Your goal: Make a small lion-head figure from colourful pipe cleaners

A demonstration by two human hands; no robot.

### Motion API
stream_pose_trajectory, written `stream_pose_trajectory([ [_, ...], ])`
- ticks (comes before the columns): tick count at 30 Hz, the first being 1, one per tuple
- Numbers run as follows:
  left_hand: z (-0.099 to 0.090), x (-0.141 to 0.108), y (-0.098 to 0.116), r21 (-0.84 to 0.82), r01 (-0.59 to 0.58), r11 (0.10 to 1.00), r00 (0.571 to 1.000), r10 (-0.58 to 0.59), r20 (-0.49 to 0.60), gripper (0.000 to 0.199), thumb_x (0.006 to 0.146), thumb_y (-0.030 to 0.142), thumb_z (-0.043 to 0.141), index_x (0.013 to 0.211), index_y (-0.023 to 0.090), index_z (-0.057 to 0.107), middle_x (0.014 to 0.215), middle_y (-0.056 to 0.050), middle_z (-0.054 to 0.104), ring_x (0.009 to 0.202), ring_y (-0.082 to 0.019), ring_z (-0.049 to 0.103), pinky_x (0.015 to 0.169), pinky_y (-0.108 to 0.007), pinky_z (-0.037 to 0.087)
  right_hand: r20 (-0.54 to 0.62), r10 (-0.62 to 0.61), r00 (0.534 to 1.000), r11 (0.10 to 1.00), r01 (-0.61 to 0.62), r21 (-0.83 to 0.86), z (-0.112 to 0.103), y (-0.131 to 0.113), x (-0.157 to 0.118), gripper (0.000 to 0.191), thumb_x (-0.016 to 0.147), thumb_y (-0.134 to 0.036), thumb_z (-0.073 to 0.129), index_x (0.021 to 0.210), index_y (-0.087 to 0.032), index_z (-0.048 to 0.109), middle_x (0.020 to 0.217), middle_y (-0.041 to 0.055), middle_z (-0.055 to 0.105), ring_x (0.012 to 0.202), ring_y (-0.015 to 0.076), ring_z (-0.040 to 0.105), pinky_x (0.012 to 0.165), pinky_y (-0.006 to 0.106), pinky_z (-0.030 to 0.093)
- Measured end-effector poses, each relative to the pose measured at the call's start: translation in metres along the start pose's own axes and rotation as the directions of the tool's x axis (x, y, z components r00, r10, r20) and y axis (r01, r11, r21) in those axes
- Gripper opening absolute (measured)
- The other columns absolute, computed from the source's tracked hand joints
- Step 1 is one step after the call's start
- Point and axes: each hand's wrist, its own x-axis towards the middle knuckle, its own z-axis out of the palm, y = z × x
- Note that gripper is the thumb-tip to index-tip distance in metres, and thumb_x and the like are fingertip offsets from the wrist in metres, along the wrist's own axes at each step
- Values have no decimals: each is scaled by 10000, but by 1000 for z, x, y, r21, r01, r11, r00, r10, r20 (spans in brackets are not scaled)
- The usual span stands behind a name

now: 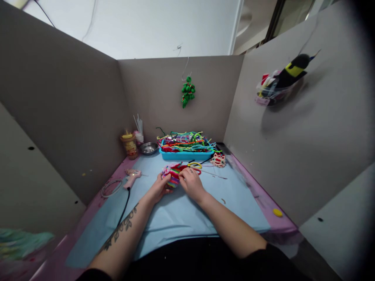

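Observation:
My left hand (159, 188) is closed around a small striped pipe-cleaner craft (173, 180), with rainbow bands and pink and red at its top. The fingers of my right hand (191, 182) are pinched together at the craft's right edge; the exact spot they grip is partly hidden. Both hands are above the blue cloth (187, 218). Just behind my right hand lies a yellow loop (194, 165), perhaps a tool handle, with a red loop beside it. A thin rod (215, 175) stretches off to the right.
A blue tray (187, 155) piled with coloured pipe cleaners stands at the back. Left of it are a metal bowl (149, 148), a tumbler (129, 146) and a pink glue gun (133, 177) with a cord. A red-and-white craft (218, 160) lies right. Grey partitions (181, 68) enclose the table.

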Motion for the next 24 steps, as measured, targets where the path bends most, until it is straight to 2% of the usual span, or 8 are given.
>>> stream_pose_trajectory([
  [6, 8, -3, 4, 173, 46, 984, 989, -21, -144, 830, 798, 569, 646, 1427, 219, 233, 961, -92, 660, 688, -164, 662, 537, -259, 540, 3, 37, 999, 999, -37, 6, 4, 5, 1, 118, 880, -127, 510, 822, -197, 585, 862, 77, 621, 877, 234, 545, 814, 363, 435],
  [10, 4, 0, -1, 353, 34, 935, 963, 63, -262, 950, 775, 527, 691, 1462, 210, 118, 977, -107, 664, 674, -162, 658, 553, -257, 536, 21, 82, 996, 996, -81, -44, 11, 9, 2, 130, 875, -112, 509, 807, -197, 579, 852, 79, 620, 861, 235, 540, 798, 358, 439],
  [13, 1, -2, -1, 516, 15, 857, 920, 190, -342, 900, 764, 482, 707, 1436, 187, 187, 1169, -173, 605, 670, -149, 644, 554, -263, 523, 59, 95, 994, 991, -89, -103, 15, 6, 2, 103, 880, -125, 526, 826, -185, 591, 880, 88, 630, 891, 244, 539, 825, 368, 441],
  [15, 2, -8, 3, 734, -54, 677, 851, 416, -321, 744, 784, 460, 679, 1373, 172, 328, 1207, -168, 574, 742, -166, 638, 603, -289, 528, 83, 95, 992, 988, -84, -131, 17, 4, 1, 90, 885, -135, 535, 841, -179, 599, 895, 90, 635, 913, 248, 540, 856, 378, 438],
  [17, 6, -16, 9, 925, -179, 336, 743, 662, -97, 494, 825, 421, 635, 1234, 172, 511, 1107, -122, 601, 858, -200, 616, 706, -327, 525, 93, 87, 992, 988, -74, -134, 18, 1, 0, 86, 889, -140, 538, 849, -179, 603, 901, 86, 637, 922, 247, 543, 892, 387, 431],
  [18, 10, -20, 11, 955, -247, 163, 697, 714, 59, 341, 861, 388, 594, 1132, 182, 592, 1008, -93, 619, 868, -203, 603, 750, -339, 514, 94, 82, 992, 989, -69, -128, 18, 0, -1, 86, 892, -142, 537, 852, -180, 603, 903, 83, 638, 923, 246, 544, 904, 390, 428],
  [21, 22, -27, 15, 911, -366, -191, 629, 670, 394, 189, 908, 300, 537, 920, 210, 703, 830, -58, 616, 803, -182, 566, 746, -312, 475, 99, 73, 992, 993, -63, -100, 17, -1, -2, 92, 899, -146, 525, 859, -182, 600, 913, 81, 635, 921, 243, 545, 885, 388, 435],
  [24, 29, -28, 14, 877, -355, -325, 597, 642, 480, 205, 911, 263, 533, 882, 213, 731, 766, -57, 597, 732, -170, 527, 674, -282, 440, 115, 71, 991, 994, -61, -89, 14, 0, -3, 97, 901, -145, 517, 858, -182, 596, 918, 83, 631, 902, 243, 544, 840, 380, 443],
])
